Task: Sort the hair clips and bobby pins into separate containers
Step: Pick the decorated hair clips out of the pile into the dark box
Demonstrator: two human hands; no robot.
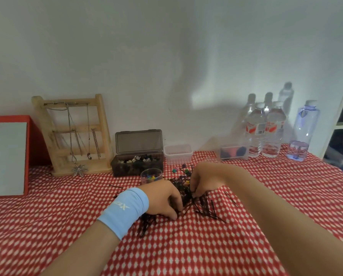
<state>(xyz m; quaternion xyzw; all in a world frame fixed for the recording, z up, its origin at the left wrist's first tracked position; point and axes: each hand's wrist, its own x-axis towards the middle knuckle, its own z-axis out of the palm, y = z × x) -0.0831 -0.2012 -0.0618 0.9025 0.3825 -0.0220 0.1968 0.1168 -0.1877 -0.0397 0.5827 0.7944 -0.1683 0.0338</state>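
Observation:
A heap of dark bobby pins lies on the red-and-white cloth in the middle. My left hand, with a light blue wristband, curls its fingers into the heap's left side and pinches pins. My right hand reaches in from the right, fingers curled down into the pins. Small coloured hair clips lie scattered just behind the heap. A small clear cup holds a few coloured clips. An empty clear tub stands behind it. What the fingertips hold is partly hidden.
A dark open box with mixed items stands at the back, left of the tub. A wooden jewellery stand and a red box are at the left. Water bottles and another clear tub stand at the back right.

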